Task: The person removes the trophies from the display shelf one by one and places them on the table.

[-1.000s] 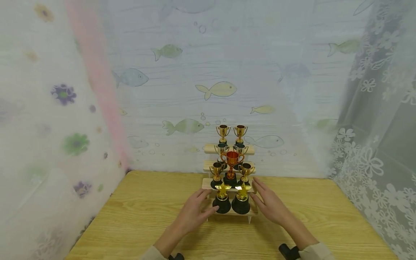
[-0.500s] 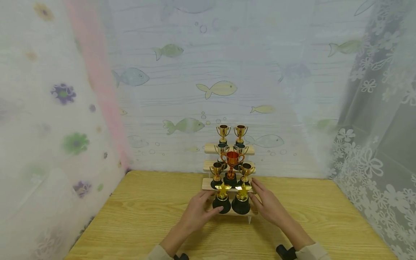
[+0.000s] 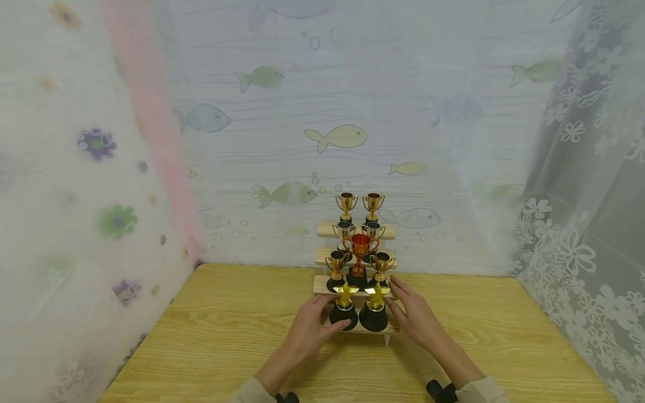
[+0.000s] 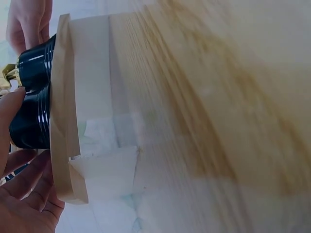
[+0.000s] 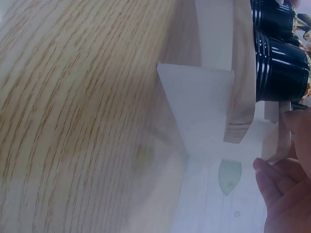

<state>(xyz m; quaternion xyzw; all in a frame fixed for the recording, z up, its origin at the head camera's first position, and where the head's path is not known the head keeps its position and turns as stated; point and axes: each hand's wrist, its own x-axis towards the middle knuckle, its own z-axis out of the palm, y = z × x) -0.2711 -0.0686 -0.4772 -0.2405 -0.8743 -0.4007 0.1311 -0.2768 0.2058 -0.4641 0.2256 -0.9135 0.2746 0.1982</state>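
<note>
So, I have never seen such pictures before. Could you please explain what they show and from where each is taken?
There is no machine here, just a person's left hand and right hand. The forward view comes from a camera on the head; the two close views, from one on each wrist.

On the wood-grained table stands a stepped stand with small gold cups, silver cups, one orange cup and, lowest, two star trophies. The left hand's thumb and fingers hold the left star trophy by its black base. The right hand is at the stand's right end; whether it grips is unclear.
</note>
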